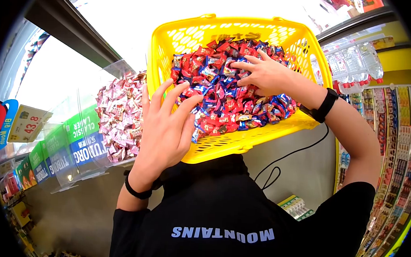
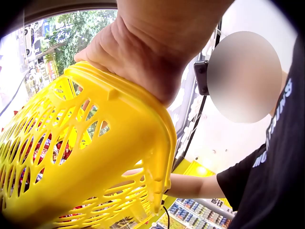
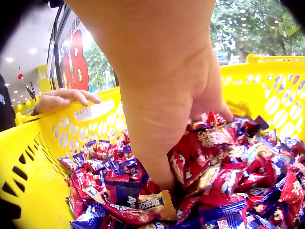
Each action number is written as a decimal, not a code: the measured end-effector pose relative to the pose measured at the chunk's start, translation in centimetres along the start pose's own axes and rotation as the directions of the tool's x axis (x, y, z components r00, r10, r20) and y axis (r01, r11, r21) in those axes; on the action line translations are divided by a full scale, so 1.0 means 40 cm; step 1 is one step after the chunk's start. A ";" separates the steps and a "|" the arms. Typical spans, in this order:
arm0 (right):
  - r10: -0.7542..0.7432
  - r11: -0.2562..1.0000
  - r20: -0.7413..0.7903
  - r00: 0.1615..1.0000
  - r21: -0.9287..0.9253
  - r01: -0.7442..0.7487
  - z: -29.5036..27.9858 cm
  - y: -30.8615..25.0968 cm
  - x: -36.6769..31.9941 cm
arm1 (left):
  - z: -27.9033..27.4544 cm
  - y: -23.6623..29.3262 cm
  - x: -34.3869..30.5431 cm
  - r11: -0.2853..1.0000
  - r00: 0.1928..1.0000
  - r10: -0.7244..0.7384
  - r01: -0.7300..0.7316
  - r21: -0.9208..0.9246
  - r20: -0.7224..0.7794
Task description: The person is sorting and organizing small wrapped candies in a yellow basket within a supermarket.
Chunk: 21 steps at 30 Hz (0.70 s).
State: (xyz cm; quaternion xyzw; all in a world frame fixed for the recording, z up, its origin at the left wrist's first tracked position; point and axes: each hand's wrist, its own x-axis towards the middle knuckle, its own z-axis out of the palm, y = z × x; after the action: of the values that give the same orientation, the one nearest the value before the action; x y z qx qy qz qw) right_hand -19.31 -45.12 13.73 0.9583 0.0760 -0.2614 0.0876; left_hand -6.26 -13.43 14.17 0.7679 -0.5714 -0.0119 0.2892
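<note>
Head view: my right hand (image 1: pixel 270 77) lies on the red and blue wrapped candies (image 1: pixel 214 101) heaped inside the yellow basket (image 1: pixel 220 149), its fingers spread wide and nearly straight; whether the tips have hold of a candy I cannot tell. From the right wrist, part of that hand shows sunk among the wrappers. My left hand (image 1: pixel 165 128) rests across the basket's left rim, fingers parted and slightly bent over the edge. Left of the basket, just beside that hand, lies a heap of pink wrapped candies (image 1: pixel 120 116); farther left stand green and blue Tuborg cartons (image 1: pixel 82 135) and a price sign (image 1: pixel 29 124) reading 43.8. To the right are clear bottles (image 1: pixel 355 64) with red caps, and beyond my forearm, stocked shelves (image 1: pixel 392 154). Nearest, my black shirt (image 1: pixel 224 214) reads MOUNTAINS.
</note>
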 end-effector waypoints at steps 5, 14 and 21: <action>-0.041 0.999 0.048 0.998 0.034 0.040 -0.022 0.001 0.003 | -0.001 0.000 0.000 1.000 1.000 -0.002 0.002 0.005 0.007; -0.186 0.972 0.164 0.969 0.177 0.157 -0.046 -0.017 -0.034 | 0.000 -0.002 -0.004 1.000 1.000 -0.008 0.008 -0.014 0.009; -0.276 0.931 0.259 0.926 0.311 0.190 -0.074 -0.026 -0.098 | -0.002 -0.001 -0.001 0.999 1.000 -0.013 0.014 -0.034 0.023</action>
State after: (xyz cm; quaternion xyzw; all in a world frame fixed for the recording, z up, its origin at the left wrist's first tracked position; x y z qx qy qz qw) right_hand -21.39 -43.90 18.11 0.8943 0.1385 -0.4196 -0.0706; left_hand -6.21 -13.35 14.20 0.7666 -0.5693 -0.0324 0.2954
